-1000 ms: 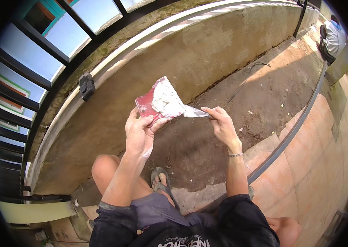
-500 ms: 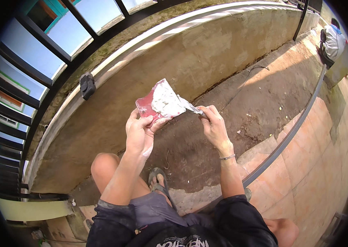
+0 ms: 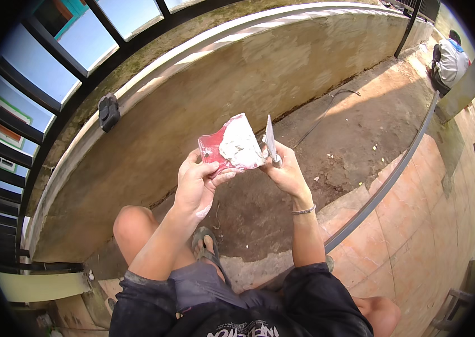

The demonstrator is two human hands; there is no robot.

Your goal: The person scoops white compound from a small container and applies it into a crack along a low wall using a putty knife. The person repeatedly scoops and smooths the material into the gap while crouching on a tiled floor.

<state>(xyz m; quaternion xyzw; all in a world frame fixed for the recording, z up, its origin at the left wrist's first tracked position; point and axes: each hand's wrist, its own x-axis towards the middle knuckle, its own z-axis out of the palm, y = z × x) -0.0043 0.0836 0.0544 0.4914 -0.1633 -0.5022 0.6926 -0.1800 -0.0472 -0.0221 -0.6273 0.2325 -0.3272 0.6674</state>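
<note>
A red, curved-edged board (image 3: 210, 147) with a thick heap of white paste (image 3: 238, 145) on it is held out in front of me. My left hand (image 3: 197, 185) grips it from the lower left, thumb over its edge; white smears mark the fingers and wrist. Just right of the board, my right hand (image 3: 283, 171) is closed on the handle of a metal putty knife (image 3: 269, 135), whose blade stands upright, edge-on to me, beside the paste. The right fingertips are partly hidden behind the board and knife.
A low plastered wall (image 3: 327, 50) curves ahead, a dark pouch (image 3: 108, 112) on its ledge below black railings (image 3: 10, 78). Bare dirt with a thin cable (image 3: 322, 112) and a metal strip (image 3: 380, 188) borders tiles (image 3: 411, 213). Another person (image 3: 451, 64) crouches at the far right.
The knife has swung from lying nearly flat, pointing left at the board, to upright. My right hand has moved left, closer to the board, and the board has shifted slightly right.
</note>
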